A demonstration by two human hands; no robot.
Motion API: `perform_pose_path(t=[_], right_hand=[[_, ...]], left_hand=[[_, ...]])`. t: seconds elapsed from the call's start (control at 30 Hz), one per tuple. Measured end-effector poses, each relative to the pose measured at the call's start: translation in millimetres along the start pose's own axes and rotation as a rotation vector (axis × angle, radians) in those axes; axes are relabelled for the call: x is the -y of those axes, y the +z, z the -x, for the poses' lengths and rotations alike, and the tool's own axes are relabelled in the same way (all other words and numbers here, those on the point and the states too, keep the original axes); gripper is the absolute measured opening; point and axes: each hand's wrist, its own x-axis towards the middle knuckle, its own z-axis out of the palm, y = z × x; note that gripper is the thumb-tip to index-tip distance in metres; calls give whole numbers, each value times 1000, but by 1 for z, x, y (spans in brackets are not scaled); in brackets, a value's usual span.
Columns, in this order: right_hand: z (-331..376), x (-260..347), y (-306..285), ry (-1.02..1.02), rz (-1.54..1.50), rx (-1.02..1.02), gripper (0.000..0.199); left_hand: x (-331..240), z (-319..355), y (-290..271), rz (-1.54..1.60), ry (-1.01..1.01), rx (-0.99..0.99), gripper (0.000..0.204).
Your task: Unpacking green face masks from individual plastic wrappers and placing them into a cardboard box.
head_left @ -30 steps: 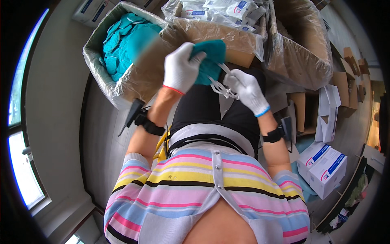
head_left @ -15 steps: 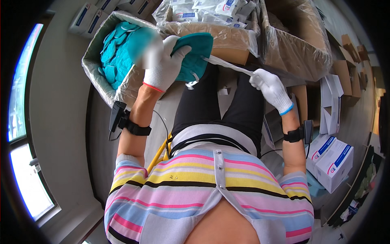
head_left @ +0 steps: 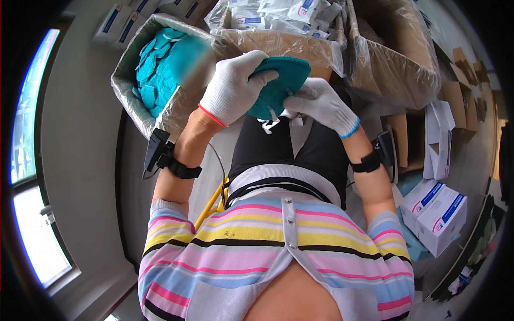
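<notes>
A teal folded face mask [head_left: 282, 81] is held up in front of my lap. My gloved left hand [head_left: 231, 88] is closed on its left side, with the thumb across the near face. White strap ends [head_left: 269, 124] hang below the mask. At its right edge my gloved right hand [head_left: 324, 106] is closed, fingers bent in against the mask where a white strap meets it. Part of those fingers and most of the strap are hidden.
A plastic-lined carton [head_left: 124, 88] of loose teal masks [head_left: 155, 75] stands at the left. Another carton [head_left: 289, 44] with white packets is at the far middle, beside a lined carton [head_left: 393, 61] at far right. White boxes [head_left: 435, 214] sit at the right.
My right hand has moved left from the stretched-out strap to the mask's right edge. The left hand and mask have shifted slightly right and nearer.
</notes>
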Motion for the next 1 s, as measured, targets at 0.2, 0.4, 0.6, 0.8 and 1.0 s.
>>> perform_pose_path(t=[0.2, 0.4, 0.6, 0.8, 1.0], right_hand=[[4, 12, 9, 33, 151, -60, 30], [-9, 12, 24, 148, 61, -74, 28], [-19, -5, 37, 342, -119, -294, 30], [-28, -23, 44, -3, 181, -41, 25], [-24, 9, 44, 198, 109, -86, 22]], left_hand=[[43, -5, -4, 313, -117, 172, 23], [93, -8, 40, -146, -29, 58, 46], [46, 24, 46, 41, 45, 28, 35], [62, 23, 54, -305, 65, 135, 18], [77, 24, 66, 83, 51, -270, 12]])
